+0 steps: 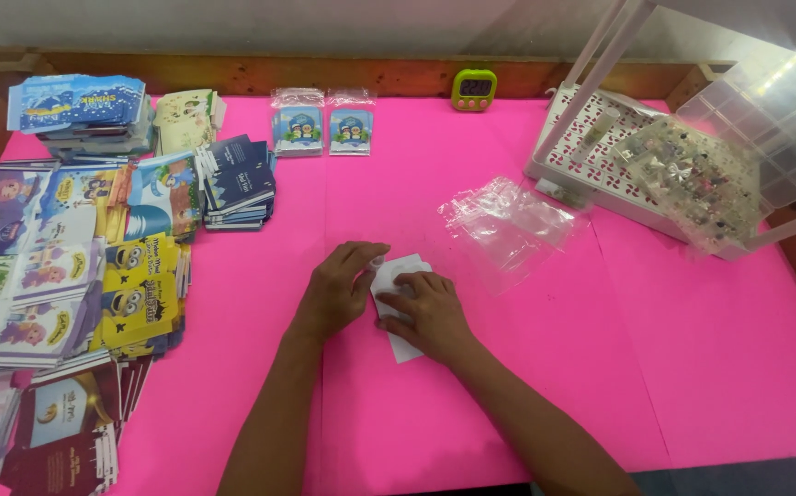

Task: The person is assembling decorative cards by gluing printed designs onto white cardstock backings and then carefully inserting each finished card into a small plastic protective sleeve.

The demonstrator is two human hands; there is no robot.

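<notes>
So, stacks of printed cards (67,266) line the left of the pink counter (710,367). Mid-counter, the left hand (338,289) and right hand (430,312) press a white card (404,347) flat, fingers together on it. Just right lie clear plastic bags (508,225), then a white tray (591,156).

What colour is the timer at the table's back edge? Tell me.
Light green timer with a dark display, seen in the head view.
</notes>
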